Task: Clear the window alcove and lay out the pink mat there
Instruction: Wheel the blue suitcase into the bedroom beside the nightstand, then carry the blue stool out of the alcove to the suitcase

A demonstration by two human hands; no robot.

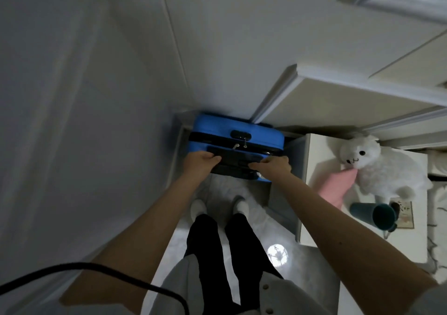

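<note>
Both hands grip the black handle bar on top of the blue suitcase [232, 133]: the left hand [200, 163] curls over its left end, the right hand [272, 166] over its right end. The suitcase stands in the corner against the wall, beyond the person's white shoes. Right of the suitcase, on a white ledge [319, 150], the pink mat [335, 187] lies folded, touching a white plush toy [382, 167]. A rolled teal mat [373, 215] lies near the plush.
</note>
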